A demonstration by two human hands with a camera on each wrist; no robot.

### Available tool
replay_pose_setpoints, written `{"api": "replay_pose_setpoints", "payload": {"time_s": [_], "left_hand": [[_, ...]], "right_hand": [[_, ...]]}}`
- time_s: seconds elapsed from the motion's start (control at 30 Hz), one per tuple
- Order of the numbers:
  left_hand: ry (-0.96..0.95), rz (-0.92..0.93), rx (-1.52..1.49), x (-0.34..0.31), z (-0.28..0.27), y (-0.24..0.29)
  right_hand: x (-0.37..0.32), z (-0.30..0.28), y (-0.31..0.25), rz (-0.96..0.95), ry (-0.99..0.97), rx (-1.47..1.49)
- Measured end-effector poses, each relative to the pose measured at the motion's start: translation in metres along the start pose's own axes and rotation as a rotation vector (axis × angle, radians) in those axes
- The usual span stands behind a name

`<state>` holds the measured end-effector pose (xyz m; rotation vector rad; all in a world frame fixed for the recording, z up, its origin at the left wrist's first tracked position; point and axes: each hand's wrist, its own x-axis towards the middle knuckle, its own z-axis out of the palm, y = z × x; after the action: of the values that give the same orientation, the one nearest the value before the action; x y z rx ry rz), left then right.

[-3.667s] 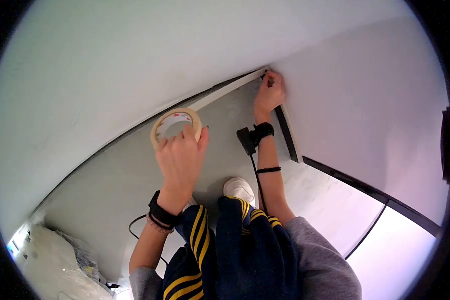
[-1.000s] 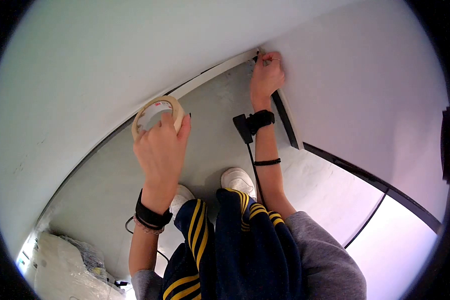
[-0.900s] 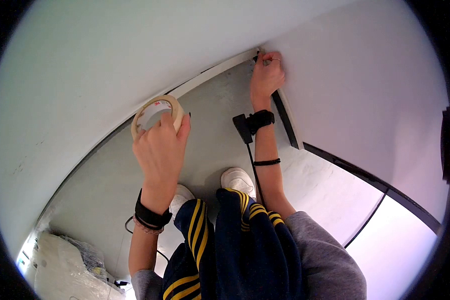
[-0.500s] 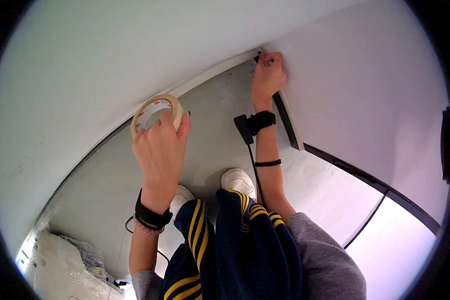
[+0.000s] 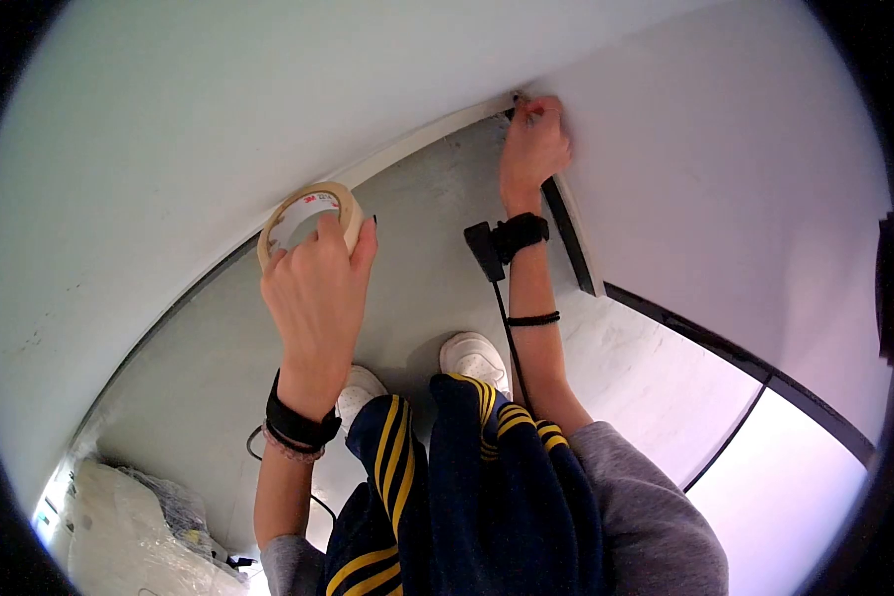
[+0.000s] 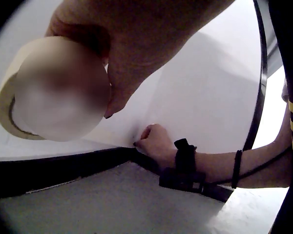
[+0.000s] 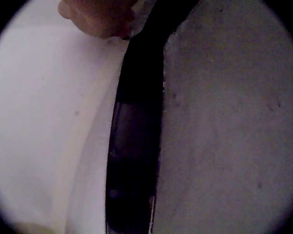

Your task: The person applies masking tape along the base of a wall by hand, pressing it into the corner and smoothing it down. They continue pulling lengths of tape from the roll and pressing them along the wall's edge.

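In the head view my left hand [image 5: 318,298] grips a cream tape roll [image 5: 353,217], fingers through its hole, close to the wall. A pale tape strip [image 5: 417,144] runs from the roll to the wall corner. There my right hand [image 5: 534,154] has its fingertips pinched at the strip's far end; the exact contact is hidden. The left wrist view shows the roll [image 6: 19,80] large and near, my right hand [image 6: 157,146] low at the corner. In the right wrist view the strip [image 7: 83,141] slants up to my right fingers [image 7: 100,19].
A black skirting edge [image 5: 184,303] follows the foot of the wall, and another strip of black edging [image 5: 685,353] runs along the right panel. Plastic-wrapped material [image 5: 119,526] lies at lower left. White shoes [image 5: 475,360] stand on the grey floor. A black cable hangs from the right wrist device [image 5: 485,250].
Against the oldest frame, both hands sit higher in view and the roll is further left. Over the last second the roll has risen slightly, and the strip covers the dark line beside the roll.
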<state>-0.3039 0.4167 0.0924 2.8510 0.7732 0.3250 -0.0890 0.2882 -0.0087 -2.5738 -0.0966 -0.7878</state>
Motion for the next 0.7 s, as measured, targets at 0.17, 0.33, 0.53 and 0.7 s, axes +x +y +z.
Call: {"api": "replay_pose_setpoints", "payload": {"time_s": [0.17,0.33,0.53,0.7], "left_hand": [[-0.121,-0.074,-0.020,0.002,0.000,-0.001],[-0.111,-0.023,0.013,0.001,-0.003,-0.005],[-0.096,0.014,0.020,0.000,-0.004,-0.002],[-0.100,-0.001,-0.003,0.007,0.002,0.002]], "right_hand": [[-0.002,0.006,0.005,-0.049,-0.090,-0.100],[-0.009,0.007,0.002,-0.160,-0.065,-0.080],[-0.012,0.008,0.004,-0.233,-0.068,-0.072],[-0.014,0.011,0.006,-0.237,-0.108,0.036]]}}
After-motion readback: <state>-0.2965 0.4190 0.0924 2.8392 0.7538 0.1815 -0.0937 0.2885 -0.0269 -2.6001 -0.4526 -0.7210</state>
